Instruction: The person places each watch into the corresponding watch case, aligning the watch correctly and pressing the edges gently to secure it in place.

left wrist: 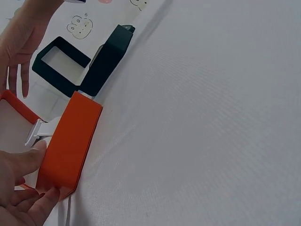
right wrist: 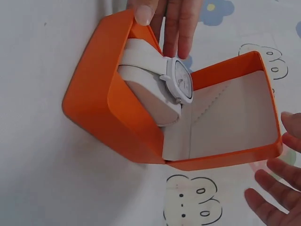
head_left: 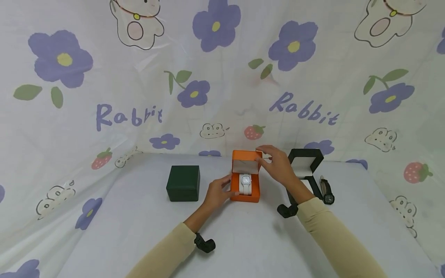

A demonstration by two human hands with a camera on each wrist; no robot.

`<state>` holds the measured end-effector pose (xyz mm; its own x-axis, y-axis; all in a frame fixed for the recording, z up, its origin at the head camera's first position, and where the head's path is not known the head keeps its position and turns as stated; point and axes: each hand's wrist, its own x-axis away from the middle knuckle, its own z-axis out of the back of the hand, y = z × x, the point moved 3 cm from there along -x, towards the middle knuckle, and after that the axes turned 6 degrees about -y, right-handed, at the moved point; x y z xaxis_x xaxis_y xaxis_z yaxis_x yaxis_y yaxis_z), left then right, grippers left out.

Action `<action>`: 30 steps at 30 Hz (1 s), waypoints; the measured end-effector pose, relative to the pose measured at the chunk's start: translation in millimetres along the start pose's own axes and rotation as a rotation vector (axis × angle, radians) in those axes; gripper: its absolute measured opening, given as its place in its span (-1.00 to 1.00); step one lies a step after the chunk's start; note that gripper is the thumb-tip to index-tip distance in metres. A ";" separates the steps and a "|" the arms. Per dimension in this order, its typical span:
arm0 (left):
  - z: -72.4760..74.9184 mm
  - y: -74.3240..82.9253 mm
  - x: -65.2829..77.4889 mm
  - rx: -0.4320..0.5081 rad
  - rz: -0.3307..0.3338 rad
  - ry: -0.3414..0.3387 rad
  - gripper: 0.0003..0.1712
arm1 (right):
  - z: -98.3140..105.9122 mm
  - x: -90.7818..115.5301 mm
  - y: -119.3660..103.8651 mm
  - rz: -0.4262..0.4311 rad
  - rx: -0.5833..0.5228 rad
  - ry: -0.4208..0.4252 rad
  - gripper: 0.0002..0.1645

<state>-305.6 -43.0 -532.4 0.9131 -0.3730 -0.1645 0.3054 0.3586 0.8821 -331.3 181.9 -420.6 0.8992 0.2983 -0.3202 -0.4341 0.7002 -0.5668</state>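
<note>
An orange watch box (head_left: 245,198) stands with its lid (right wrist: 235,115) raised. Inside, a white wristwatch (head_left: 245,181) is wrapped round a white cushion (right wrist: 148,94). My left hand (head_left: 217,191) grips the side of the box's base, its thumb (left wrist: 28,160) over the rim and its fingers against the outside. At the upper right corner of the lid is my right hand (head_left: 278,164), fingers spread and loosely extended. Its thumb and fingertips lie close to the lid's edge; whether they touch it, I cannot tell.
To the left sits a closed dark green box (head_left: 183,183). An open black watch box (head_left: 306,154) stands on the right, partly behind my right forearm, with a black wristwatch (head_left: 327,192) beside it. A patterned sheet (head_left: 222,77) rises behind the white table surface (head_left: 240,239).
</note>
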 end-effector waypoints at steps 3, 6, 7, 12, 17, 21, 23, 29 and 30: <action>-0.4 -1.7 0.4 0.005 -0.005 -0.011 -0.15 | -3.4 -0.9 4.5 -0.015 -0.006 -0.032 -0.48; -0.8 -3.4 0.9 0.003 -0.016 -0.018 -0.16 | -5.8 -0.8 6.9 -0.021 -0.035 -0.056 -0.46; -0.9 -4.1 1.0 0.003 -0.013 -0.021 -0.16 | -6.2 -0.8 7.1 -0.025 -0.048 -0.062 -0.46; -0.7 -6.9 1.0 0.012 -0.013 -0.032 -0.18 | -8.2 -2.4 8.4 -0.049 -0.083 -0.085 -0.45; -0.7 -9.0 -0.5 0.032 -0.019 -0.041 -0.19 | -10.7 -5.5 10.1 -0.077 -0.122 -0.092 -0.48; -1.7 -10.4 -0.7 0.030 -0.002 -0.049 -0.19 | -13.7 -5.6 10.8 -0.108 -0.165 -0.101 -0.57; -2.3 -11.0 -0.4 0.031 0.013 -0.053 -0.19 | -15.0 -5.0 10.5 -0.121 -0.179 -0.110 -0.61; -1.4 -11.5 -0.9 0.043 0.042 -0.053 -0.19 | -16.4 -4.1 8.8 -0.118 -0.203 -0.113 -0.65; -1.0 -11.3 -1.1 0.042 0.039 -0.050 -0.19 | -16.5 -4.1 8.6 -0.115 -0.206 -0.111 -0.66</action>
<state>-309.8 -45.9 -542.6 0.9090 -0.4024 -0.1082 0.2574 0.3379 0.9053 -339.6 176.0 -436.7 0.9388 0.3019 -0.1661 -0.3209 0.5904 -0.7406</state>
